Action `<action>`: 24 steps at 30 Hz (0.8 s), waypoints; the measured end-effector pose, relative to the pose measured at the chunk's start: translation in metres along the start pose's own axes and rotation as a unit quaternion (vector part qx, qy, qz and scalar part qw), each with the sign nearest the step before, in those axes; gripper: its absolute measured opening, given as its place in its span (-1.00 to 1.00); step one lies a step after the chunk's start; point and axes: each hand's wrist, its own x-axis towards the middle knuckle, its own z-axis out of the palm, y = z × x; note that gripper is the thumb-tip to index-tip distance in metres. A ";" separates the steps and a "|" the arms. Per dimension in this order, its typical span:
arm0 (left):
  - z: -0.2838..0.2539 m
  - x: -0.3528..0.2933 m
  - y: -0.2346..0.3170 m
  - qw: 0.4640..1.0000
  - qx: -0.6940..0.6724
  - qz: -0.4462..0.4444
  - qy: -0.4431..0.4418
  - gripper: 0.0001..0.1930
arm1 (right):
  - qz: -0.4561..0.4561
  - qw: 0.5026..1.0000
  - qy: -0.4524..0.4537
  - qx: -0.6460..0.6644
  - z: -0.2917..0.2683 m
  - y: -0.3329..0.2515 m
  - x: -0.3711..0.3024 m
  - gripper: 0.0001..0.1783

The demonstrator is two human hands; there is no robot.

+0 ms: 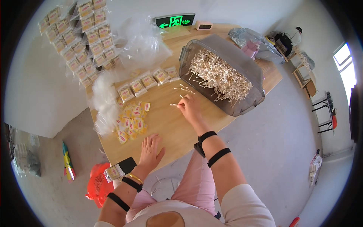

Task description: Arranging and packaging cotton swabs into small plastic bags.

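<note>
My right hand (192, 111) is over the middle of the wooden table, its fingertips pinched on a cotton swab (173, 104) whose white tip sticks out to the left. A few loose swabs (184, 89) lie just beyond it. To its right a grey plastic bin (242, 108) holds a big heap of cotton swabs (219, 73). My left hand (150, 153) rests at the table's near edge, fingers stretched out, holding nothing. Ahead of it lies a pile of small yellow-and-white cards (132, 120). Beyond the cards stands a row of filled swab packets (147, 80).
Clear plastic bags (105, 100) lie along the table's left side, with more film (145, 47) behind. Sheets of packed swabs (96, 36) are stacked at the far left. A lit green sign (174, 20) and a small clock (204, 25) stand at the back. A red bag (99, 185) sits below left.
</note>
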 end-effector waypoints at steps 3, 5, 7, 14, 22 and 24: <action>0.010 0.017 0.000 1.000 0.018 0.009 0.007 -0.44 | -0.014 0.997 -0.002 0.077 0.011 -0.032 -0.030 -0.87; 0.017 0.030 -0.002 0.998 0.056 0.026 0.007 -0.38 | -0.020 0.995 -0.007 0.092 0.018 -0.049 -0.053 -0.89; 0.023 0.038 -0.007 0.991 0.123 0.045 -0.004 -0.33 | -0.024 0.997 -0.019 0.064 0.020 -0.068 -0.067 -0.89; 0.030 0.041 -0.013 0.980 0.185 0.041 -0.056 -0.30 | 0.016 0.985 0.160 -0.065 -0.014 -0.015 0.001 -0.52; 0.031 0.040 -0.016 0.989 0.139 0.040 -0.032 -0.32 | 0.098 0.993 -0.035 -0.052 -0.002 -0.001 0.009 -0.68; 0.033 0.041 -0.014 0.989 0.137 0.045 -0.028 -0.31 | 0.075 0.996 -0.037 -0.034 0.007 -0.007 0.003 -0.69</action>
